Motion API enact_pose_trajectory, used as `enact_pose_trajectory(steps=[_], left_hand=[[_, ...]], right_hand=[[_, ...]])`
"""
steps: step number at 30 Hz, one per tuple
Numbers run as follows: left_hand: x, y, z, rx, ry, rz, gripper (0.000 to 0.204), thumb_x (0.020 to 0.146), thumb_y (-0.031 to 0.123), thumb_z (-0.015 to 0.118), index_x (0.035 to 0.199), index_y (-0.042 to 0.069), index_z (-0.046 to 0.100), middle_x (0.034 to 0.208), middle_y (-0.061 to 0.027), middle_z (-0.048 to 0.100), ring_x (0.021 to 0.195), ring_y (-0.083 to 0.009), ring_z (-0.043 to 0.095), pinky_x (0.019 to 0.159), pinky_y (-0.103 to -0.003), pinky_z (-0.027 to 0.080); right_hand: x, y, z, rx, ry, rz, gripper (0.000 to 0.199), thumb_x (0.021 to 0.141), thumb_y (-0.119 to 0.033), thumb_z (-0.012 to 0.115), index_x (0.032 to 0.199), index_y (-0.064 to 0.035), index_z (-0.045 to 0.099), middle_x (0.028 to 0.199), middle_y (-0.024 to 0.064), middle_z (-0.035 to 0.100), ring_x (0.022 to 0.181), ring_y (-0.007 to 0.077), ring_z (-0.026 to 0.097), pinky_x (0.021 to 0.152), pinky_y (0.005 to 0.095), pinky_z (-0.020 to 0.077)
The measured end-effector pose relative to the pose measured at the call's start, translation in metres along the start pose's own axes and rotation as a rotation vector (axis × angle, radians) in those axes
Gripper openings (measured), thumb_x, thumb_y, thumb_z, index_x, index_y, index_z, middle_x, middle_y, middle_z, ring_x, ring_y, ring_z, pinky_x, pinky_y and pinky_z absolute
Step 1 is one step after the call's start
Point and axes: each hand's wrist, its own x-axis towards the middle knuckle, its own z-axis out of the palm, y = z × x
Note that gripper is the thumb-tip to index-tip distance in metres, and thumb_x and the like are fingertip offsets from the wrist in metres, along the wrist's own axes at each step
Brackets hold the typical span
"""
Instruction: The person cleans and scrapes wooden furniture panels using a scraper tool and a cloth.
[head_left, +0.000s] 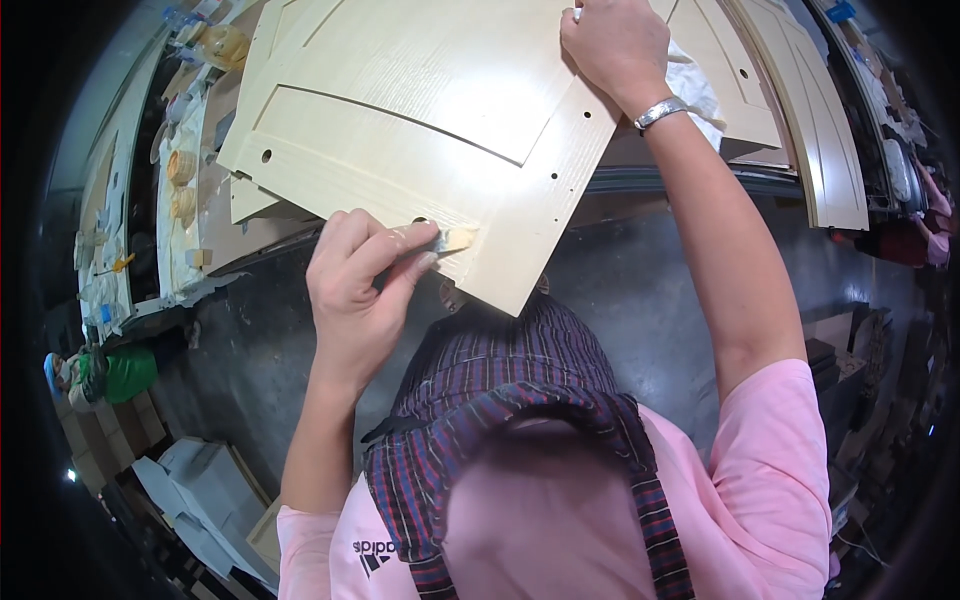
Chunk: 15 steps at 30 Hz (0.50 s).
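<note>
A pale cream wooden cabinet door panel (pixel 420 110) with a recessed arched centre and small drilled holes lies tilted in front of me. My left hand (pixel 355 285) pinches a small putty-smeared tool (pixel 452 240) against the panel's near edge, close to a round hole. My right hand (pixel 615 45) presses down on the panel's far side, fingers closed over a white rag (pixel 700 90). A silver bracelet sits on that wrist.
More cream panels (pixel 800 110) are stacked at the right. A cluttered bench (pixel 185 180) with jars, tape rolls and scraps runs along the left. Dark floor (pixel 640 280) lies below, with cardboard boxes (pixel 215 490) at lower left. I wear a plaid apron over a pink shirt.
</note>
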Motion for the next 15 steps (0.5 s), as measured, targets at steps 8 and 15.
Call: enact_pose_trajectory(steps=[8,15], left_hand=[[-0.016,0.0,-0.022,-0.067,-0.064,-0.044,0.031,0.064,-0.004,0.08,0.094,0.005,0.079,0.071,-0.0041,0.051,0.07,-0.0193,0.049,0.061,-0.032,0.039],[-0.018,-0.004,-0.017,-0.06,-0.047,-0.059,0.031,0.067,-0.005,0.079,0.096,0.005,0.079,0.071,-0.0043,0.052,0.071,-0.0193,0.049,0.064,-0.031,0.04]], right_hand=[[-0.002,-0.002,-0.005,-0.004,-0.005,0.022,0.019,0.086,-0.019,0.061,0.09,-0.0022,0.069,0.096,0.0174,0.068,0.1,0.0339,0.063,0.091,0.0442,0.0502],[0.0,0.0,-0.001,-0.029,-0.035,0.011,0.02,0.086,-0.02,0.061,0.091,-0.0017,0.069,0.097,0.0172,0.068,0.1,0.034,0.063,0.092,0.0444,0.0501]])
